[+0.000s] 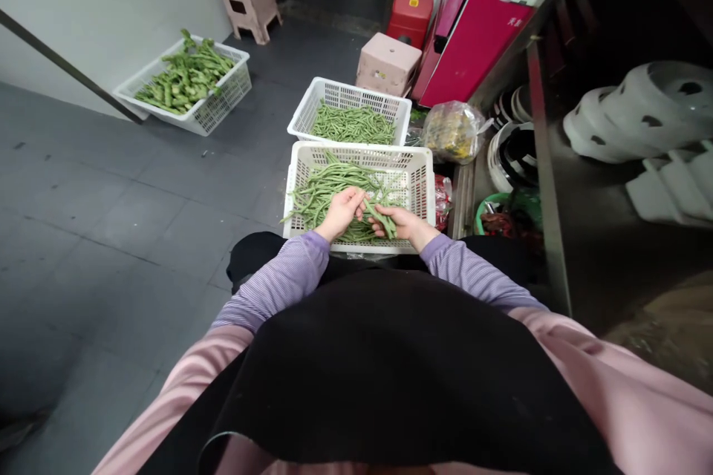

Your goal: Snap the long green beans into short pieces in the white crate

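Note:
Both my hands are over the near white basket (426,193), which holds long green beans (328,182). My left hand (342,213) is closed, its fingertips pinched at the upper end of a small bunch of beans (385,225). The fingers of my right hand (402,224) wrap round the lower part of that same bunch. My two hands are close together, with the bean ends between them. Just beyond stands a second white basket (405,122) with short bean pieces (353,124) in it.
A white basket (226,100) of thicker green vegetables (186,78) stands at the left. Pink stools (388,63) and a red stool (411,15) are behind. Right of the baskets are a plastic bag (454,132), a green bowl (482,211) and a metal-edged shelf (549,185).

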A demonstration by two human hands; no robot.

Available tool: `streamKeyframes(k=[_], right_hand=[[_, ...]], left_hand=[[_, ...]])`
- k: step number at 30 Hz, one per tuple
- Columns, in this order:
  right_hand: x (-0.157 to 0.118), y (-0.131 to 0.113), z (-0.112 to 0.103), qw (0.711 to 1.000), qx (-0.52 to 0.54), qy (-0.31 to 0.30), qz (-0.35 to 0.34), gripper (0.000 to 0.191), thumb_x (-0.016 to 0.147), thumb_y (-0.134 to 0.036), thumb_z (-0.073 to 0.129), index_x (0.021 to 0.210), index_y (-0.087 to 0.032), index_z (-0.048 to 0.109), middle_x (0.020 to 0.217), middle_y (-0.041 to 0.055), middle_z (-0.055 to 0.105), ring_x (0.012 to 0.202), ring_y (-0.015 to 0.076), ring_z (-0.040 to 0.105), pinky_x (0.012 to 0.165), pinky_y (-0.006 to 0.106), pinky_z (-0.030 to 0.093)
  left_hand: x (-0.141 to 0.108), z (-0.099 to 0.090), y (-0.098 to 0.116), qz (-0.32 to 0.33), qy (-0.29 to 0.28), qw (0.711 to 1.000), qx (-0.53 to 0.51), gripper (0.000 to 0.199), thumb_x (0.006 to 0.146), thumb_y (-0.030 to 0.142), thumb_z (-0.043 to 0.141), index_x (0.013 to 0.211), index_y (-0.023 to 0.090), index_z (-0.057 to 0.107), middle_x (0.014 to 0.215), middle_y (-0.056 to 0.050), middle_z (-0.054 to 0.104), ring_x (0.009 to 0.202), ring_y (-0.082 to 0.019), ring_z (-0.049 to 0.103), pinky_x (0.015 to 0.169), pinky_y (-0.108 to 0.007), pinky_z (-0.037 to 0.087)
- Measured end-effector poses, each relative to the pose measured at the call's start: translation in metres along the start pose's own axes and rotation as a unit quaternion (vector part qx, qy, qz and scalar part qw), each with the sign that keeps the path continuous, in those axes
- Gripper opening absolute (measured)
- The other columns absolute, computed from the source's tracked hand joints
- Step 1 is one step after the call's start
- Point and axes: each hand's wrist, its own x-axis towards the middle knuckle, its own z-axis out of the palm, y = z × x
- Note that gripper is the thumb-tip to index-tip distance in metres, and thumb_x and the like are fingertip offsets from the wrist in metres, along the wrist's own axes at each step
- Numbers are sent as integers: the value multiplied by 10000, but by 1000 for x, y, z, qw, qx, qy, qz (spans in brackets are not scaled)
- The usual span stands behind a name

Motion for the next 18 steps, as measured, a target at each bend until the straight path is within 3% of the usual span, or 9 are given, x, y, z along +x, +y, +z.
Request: streamKeyframes(k=[3, 5, 8, 10, 12, 14, 16, 18], right_hand=[[-7, 4, 15, 993, -12, -116, 16, 256, 973, -393, 530, 831, -181, 526, 532, -62, 469, 388, 75, 402, 435, 197, 428], [-11, 3, 18, 990, -5, -139, 18, 316, 973, -434, 528, 777, -188, 492, 484, -101, 331, 350, 53, 270, 397, 164, 355], [-14, 4, 16, 991, -16, -130, 41, 398, 967, -489, 517, 709, -203, 417, 483, -100, 295, 356, 53, 225, 379, 167, 322], [-11, 6, 15, 995, -24, -88, 25, 432, 960, -518, 513, 684, -212, 384, 478, -93, 306, 358, 58, 238, 369, 182, 317], [-3, 9, 17, 999, -24, -19, -35, 425, 961, -506, 518, 681, -215, 389, 471, -84, 328, 358, 66, 264, 363, 195, 316], [7, 9, 18, 991, -16, 76, -107, 404, 960, -482, 534, 687, -216, 402, 468, -74, 360, 360, 74, 300, 360, 201, 315], [17, 7, 16, 977, -1, 153, -146, 411, 948, -494, 552, 684, -223, 392, 453, -73, 357, 356, 79, 307, 357, 203, 306], [21, 7, 11, 974, 14, 169, -147, 429, 931, -515, 573, 677, -225, 383, 442, -74, 356, 354, 80, 320, 361, 204, 311]], left_hand=[[15, -8, -7, -18, 13, 998, -53, 291, 813, 421, 703, 763, 155, 598, 549, 61, 475, 437, -53, 393, 451, -199, 341], [20, -13, -8, -16, 26, 998, -63, 277, 784, 391, 738, 768, 151, 599, 557, 65, 479, 438, -46, 388, 453, -193, 344], [21, -18, -5, 1, 63, 997, -41, 218, 793, 323, 723, 751, 155, 591, 604, 40, 540, 457, -60, 428, 486, -214, 394], [15, -16, -1, 22, 92, 995, 15, 181, 818, 274, 682, 715, 166, 581, 622, 25, 560, 484, -79, 460, 528, -234, 425], [4, -7, 4, 49, 93, 990, 97, 151, 813, 225, 670, 689, 182, 594, 635, 9, 571, 565, -112, 519, 603, -250, 451], [-13, 7, 6, 77, 42, 980, 177, 115, 783, 187, 689, 685, 201, 629, 675, -16, 600, 694, -153, 577, 708, -267, 465], [-29, 21, 4, 102, -50, 966, 233, 99, 761, 176, 703, 687, 216, 653, 732, -43, 635, 791, -183, 600, 797, -284, 460], [-37, 28, -2, 123, -121, 949, 263, 94, 785, 199, 684, 698, 223, 655, 759, -51, 650, 784, -184, 601, 817, -291, 453]])
